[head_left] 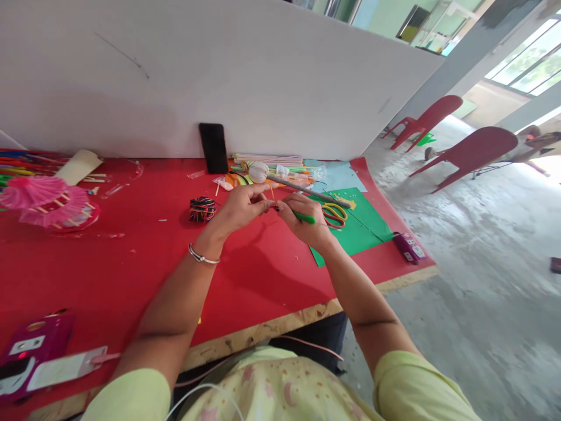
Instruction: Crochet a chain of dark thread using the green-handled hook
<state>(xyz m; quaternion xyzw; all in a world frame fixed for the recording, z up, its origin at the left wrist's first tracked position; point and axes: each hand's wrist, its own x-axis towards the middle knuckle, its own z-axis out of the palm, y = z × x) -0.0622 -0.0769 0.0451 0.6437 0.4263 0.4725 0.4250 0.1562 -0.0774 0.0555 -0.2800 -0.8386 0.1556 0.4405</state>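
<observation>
Over the red table cover, both my hands meet with their fingertips almost touching. My left hand, a bangle on its wrist, pinches a thin wooden stick that points upward. In my right hand is a tool with a green handle; its working end is hidden between the fingers. Scissors with yellow and red handles lie just right of that hand. Close to my left hand sits a bundle of dark multicoloured thread.
A black phone leans on the white partition. A grey stick with a round white end crosses the green sheet. At left stands a pink frilled paper craft. Purple devices lie near the table's edges.
</observation>
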